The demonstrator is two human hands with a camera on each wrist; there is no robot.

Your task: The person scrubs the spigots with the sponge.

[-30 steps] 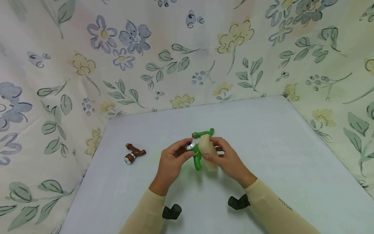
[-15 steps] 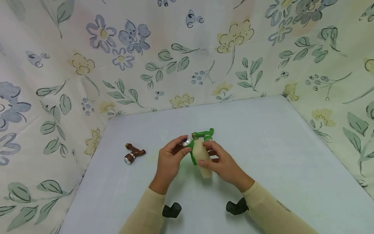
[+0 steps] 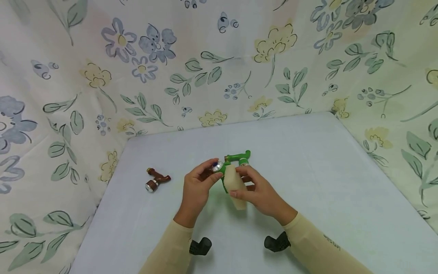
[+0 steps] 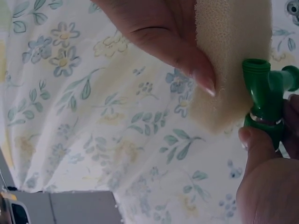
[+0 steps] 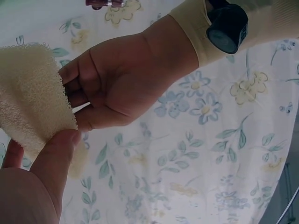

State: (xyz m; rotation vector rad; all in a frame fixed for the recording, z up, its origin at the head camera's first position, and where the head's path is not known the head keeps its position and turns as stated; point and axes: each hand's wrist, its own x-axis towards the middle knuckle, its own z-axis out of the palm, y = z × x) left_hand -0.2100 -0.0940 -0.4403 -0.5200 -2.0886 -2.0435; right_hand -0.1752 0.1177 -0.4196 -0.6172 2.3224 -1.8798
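My left hand grips a green tap by its silver-rimmed knob end, thumb and fingers closed around it. In the left wrist view the tap's open outlet points up. My right hand pinches a cream, porous sponge between thumb and fingers. The sponge lies right against the tap and covers much of its body in the head view. In the right wrist view the sponge hides the tap altogether, with the left hand behind it.
A second green tap lies on the white table just beyond the hands. To the left lies a brown tap with a silver end. Flowered cloth hangs behind and on both sides. Black wrist mounts stick out from both sleeves.
The sponge has moved left and slightly down, across the front of the tap. The left hand has shifted a little left with the tap, uncovering more of the second green tap.
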